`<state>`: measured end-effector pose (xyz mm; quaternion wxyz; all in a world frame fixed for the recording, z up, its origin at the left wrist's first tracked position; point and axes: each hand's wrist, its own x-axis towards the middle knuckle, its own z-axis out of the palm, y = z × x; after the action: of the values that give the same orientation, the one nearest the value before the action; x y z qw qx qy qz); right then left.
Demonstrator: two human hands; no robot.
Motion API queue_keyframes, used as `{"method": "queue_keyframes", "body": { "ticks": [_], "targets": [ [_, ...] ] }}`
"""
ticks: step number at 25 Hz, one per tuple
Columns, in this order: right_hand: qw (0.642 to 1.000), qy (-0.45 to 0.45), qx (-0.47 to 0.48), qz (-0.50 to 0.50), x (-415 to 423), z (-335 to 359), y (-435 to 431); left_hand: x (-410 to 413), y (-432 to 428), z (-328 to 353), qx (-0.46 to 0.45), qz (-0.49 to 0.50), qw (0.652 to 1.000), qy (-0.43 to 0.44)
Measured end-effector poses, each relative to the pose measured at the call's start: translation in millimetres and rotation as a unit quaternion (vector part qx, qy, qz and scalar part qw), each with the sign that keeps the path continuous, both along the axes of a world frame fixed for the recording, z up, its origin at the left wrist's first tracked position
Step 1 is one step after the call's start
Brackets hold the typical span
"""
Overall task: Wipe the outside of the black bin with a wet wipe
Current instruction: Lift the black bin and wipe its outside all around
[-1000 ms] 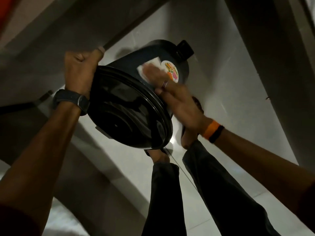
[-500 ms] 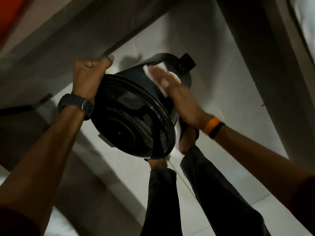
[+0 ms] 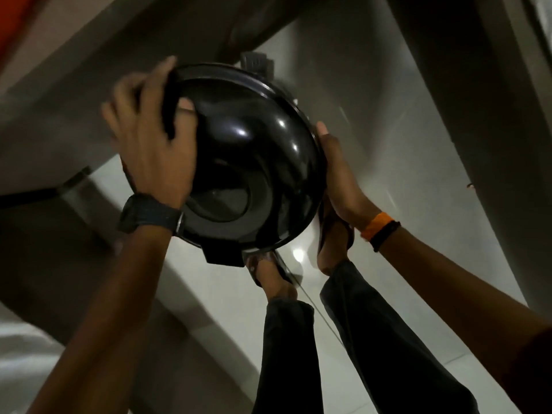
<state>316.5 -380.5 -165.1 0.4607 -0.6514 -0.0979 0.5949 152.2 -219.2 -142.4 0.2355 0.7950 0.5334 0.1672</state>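
The black bin point(image 3: 239, 162) is being held off the floor point(image 3: 388, 150), tipped so its domed lid point(image 3: 257, 144) is facing the camera, roughly centre frame above the person's feet.

The left hand point(image 3: 149, 138) is lying over the lid's left edge, fingers point(image 3: 185, 106) curled and gripping the rim. The right hand point(image 3: 337, 174) is cupping the bin's right side below the rim, fingers wrapping behind the body and out of sight. The wet wipe is not visible; whether it is pressed under the right palm cannot be told.

Judgement: the wiping step is under way, and both hands appear to be repositioning the bin to bring another face round. The next move is calling for a steady left-hand hold while the right hand works the wipe across the side wall.

No brand, label or writing is readable here. A black watch point(image 3: 149, 216) is sitting on the left wrist; an orange band point(image 3: 378, 224) and a dark band are sitting on the right wrist.
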Motion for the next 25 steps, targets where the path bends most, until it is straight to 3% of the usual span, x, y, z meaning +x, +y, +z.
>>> {"method": "queue_keyframes", "body": {
  "ticks": [3,5,9,12,16,17,20,22,24,25],
  "targets": [
    [0.999,-0.006,0.027,0.016,-20.2,17.5,-10.3,41.5,-1.4,14.3,0.037,-0.07,0.989,0.125],
    [0.999,-0.013,0.048,0.007,-33.1,22.5,-7.0,58.3,3.8,23.2,0.013,-0.072,0.986,0.153],
    [0.996,-0.026,0.079,0.012,-55.7,35.6,-11.5,41.9,17.5,26.7,-0.058,-0.069,0.994,0.069],
    [0.984,-0.069,0.144,0.074,-48.8,6.0,-11.5,23.3,19.4,17.5,-0.128,-0.024,0.991,0.042],
    [0.982,-0.149,-0.09,0.069,26.9,-61.6,46.9,13.8,27.0,11.0,-0.182,0.017,0.983,0.01],
    [0.978,-0.164,-0.104,0.079,31.4,-68.4,51.5,13.2,32.2,10.5,-0.189,0.032,0.981,-0.005],
    [0.981,-0.15,0.047,0.112,-21.3,-47.0,24.5,8.8,49.3,8.0,-0.204,0.086,0.975,-0.021],
    [0.945,-0.18,0.19,0.197,-67.2,-18.7,0.9,5.1,55.1,2.3,-0.227,0.119,0.966,-0.041],
    [0.918,-0.211,0.242,0.234,-66.6,-28.7,0.7,-0.3,55.2,-5.4,-0.254,0.126,0.956,-0.075],
    [0.93,-0.219,0.212,0.205,-51.7,-40.0,10.8,-3.3,53.6,-8.9,-0.266,0.125,0.951,-0.098]
  ]
}}
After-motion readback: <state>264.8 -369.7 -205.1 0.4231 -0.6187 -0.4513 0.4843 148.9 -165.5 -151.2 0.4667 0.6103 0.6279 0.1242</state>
